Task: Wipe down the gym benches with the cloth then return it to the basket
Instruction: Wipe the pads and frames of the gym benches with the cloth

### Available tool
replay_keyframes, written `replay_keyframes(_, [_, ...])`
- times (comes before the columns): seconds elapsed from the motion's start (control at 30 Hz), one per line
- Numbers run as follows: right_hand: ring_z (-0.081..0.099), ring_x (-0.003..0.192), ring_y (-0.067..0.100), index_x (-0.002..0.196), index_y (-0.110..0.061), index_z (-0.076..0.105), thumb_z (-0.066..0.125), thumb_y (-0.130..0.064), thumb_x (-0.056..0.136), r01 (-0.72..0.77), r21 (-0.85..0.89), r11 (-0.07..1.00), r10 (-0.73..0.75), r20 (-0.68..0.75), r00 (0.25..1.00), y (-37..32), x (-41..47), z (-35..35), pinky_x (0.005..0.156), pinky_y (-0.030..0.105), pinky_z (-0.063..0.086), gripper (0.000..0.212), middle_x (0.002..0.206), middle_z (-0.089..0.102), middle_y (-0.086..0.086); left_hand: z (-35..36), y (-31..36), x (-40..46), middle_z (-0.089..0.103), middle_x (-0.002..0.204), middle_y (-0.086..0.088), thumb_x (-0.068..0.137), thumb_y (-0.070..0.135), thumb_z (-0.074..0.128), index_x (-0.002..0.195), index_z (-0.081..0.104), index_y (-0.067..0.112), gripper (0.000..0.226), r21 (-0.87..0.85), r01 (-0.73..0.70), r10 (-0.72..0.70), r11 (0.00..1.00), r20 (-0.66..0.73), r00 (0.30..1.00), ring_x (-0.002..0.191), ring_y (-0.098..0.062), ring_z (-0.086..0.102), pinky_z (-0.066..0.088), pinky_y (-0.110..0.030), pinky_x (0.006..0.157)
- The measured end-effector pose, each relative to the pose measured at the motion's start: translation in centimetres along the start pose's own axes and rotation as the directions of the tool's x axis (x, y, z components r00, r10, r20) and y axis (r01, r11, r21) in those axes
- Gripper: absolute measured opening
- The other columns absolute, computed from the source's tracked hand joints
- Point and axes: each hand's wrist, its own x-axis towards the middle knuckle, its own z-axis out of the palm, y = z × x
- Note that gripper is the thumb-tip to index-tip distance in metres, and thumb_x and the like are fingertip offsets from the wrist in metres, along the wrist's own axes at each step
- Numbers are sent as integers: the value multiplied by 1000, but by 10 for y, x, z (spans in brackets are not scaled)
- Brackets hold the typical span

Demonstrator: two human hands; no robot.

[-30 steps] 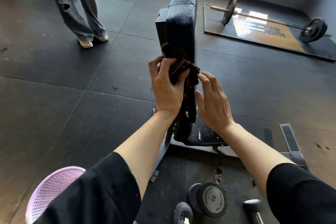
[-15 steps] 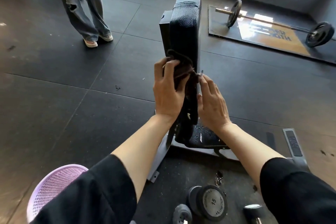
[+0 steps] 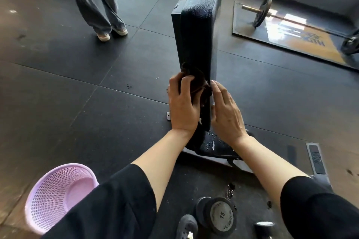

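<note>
The black padded backrest of a gym bench stands upright before me, its seat low behind my wrists. A dark brown cloth lies bunched against the pad's lower edge. My left hand grips the cloth and presses it onto the pad's left side. On the pad's right side my right hand rests with fingers straight, fingertips touching the cloth's edge. A lilac mesh basket sits on the floor at the lower left, beside my left sleeve.
A person in jeans stands at the far left. A barbell lies on a mat at the far right. Dumbbells sit on the floor just below me. A bench foot bar lies at right on black rubber flooring.
Both hands slid down the upright pad with the cloth, which is now lower on the backrest. The view shifted, bringing more of the basket into sight.
</note>
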Motion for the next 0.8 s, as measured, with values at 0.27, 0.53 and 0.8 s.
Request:
replay_keyframes(0.27, [48, 125, 37, 148, -1, 29, 51, 9, 80, 57, -3, 998, -57, 77, 995, 18, -7, 0, 104, 49, 45, 72, 147, 40, 15, 7, -30, -35, 49, 117, -7, 80, 4, 74, 109, 57, 12, 35, 102, 204, -217, 974, 144, 966, 97, -26, 60, 57, -42, 83])
replay_keyframes(0.53, [47, 126, 36, 148, -1, 29, 44, 5, 84, 62, 48, 997, -65, 60, 996, 21, 4, 1, 104, 47, 44, 66, 147, 40, 15, 24, -5, -25, 43, 123, -18, 84, 4, 58, 114, 52, 4, 31, 45, 74, -71, 996, -77, 994, 113, -26, 48, 49, -34, 96])
replay_keyframes(0.8, [49, 123, 40, 150, -3, 26, 41, 0, 84, 53, 68, 996, -62, 127, 990, 42, -6, 15, 99, 53, 47, 68, 148, 38, 14, 20, -45, -62, 46, 117, -11, 79, 1, 73, 109, 48, 19, 43, 167, 174, -183, 970, 37, 982, 102, -24, 53, 56, -32, 80])
